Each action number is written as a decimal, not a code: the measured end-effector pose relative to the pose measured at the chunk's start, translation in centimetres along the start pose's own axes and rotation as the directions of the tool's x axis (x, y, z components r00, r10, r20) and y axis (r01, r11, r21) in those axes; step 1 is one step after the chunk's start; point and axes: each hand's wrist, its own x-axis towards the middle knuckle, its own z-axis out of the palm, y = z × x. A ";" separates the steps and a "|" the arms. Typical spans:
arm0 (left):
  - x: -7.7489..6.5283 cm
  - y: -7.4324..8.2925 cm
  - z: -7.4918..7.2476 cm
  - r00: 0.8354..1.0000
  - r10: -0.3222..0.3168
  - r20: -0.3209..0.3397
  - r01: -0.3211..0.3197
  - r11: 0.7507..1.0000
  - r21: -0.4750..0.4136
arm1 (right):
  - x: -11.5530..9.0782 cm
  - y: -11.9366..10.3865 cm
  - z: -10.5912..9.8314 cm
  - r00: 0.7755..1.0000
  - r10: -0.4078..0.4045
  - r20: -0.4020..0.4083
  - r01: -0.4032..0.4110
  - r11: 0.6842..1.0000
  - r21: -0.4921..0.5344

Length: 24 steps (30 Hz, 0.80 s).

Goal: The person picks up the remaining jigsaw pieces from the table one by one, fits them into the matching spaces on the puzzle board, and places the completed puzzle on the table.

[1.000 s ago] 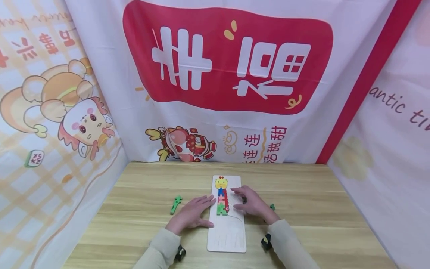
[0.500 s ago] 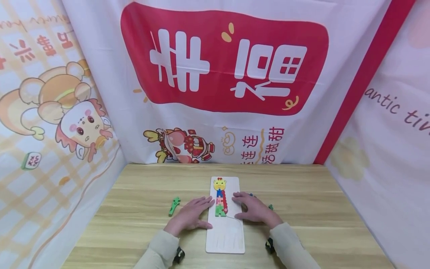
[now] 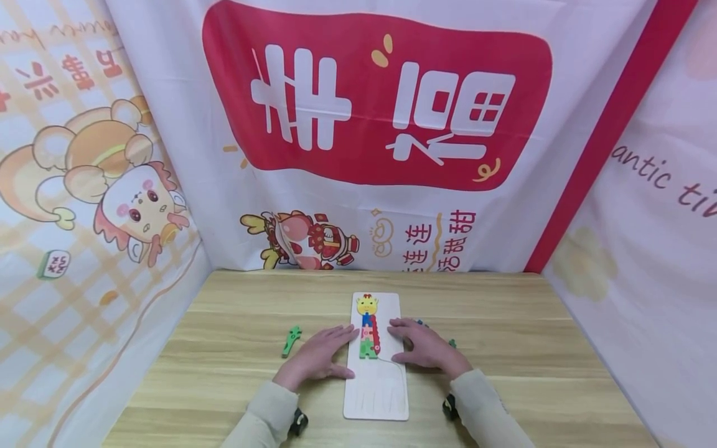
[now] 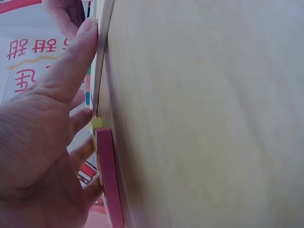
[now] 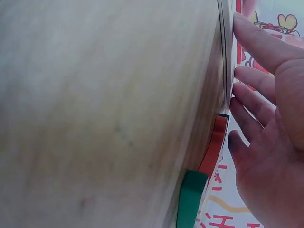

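Note:
A pale wooden puzzle board (image 3: 375, 398) lies upright in front of me. On its upper half are a yellow giraffe head (image 3: 366, 305), a blue neck piece (image 3: 366, 320), a pink piece (image 3: 366, 334), a green piece (image 3: 367, 350) and a red mane piece (image 3: 376, 336). My left hand (image 3: 319, 354) rests with its fingertips and thumb at the board's left edge. Opposite it, my right hand (image 3: 428, 348) touches the right edge with fingers spread. Neither hand grips a piece.
Left of the left hand lies a loose green piece (image 3: 292, 341). Beyond the right hand, a blue piece (image 3: 422, 323) and a dark green piece (image 3: 452, 343) partly show. In the wrist views, a pink piece (image 4: 109, 175) and an orange piece (image 5: 213, 145) lie on the table.
My right hand has shifted a little toward me along the board's right edge, bringing a blue piece behind it into view. The left hand and the puzzle pieces stay where they were.

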 end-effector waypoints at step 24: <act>-1.1 -2.7 -1.9 0.977 -0.149 -0.156 0.143 0.989 -0.047 | 0.0 0.0 -0.2 1.000 0.003 -0.003 -0.003 1.000 0.000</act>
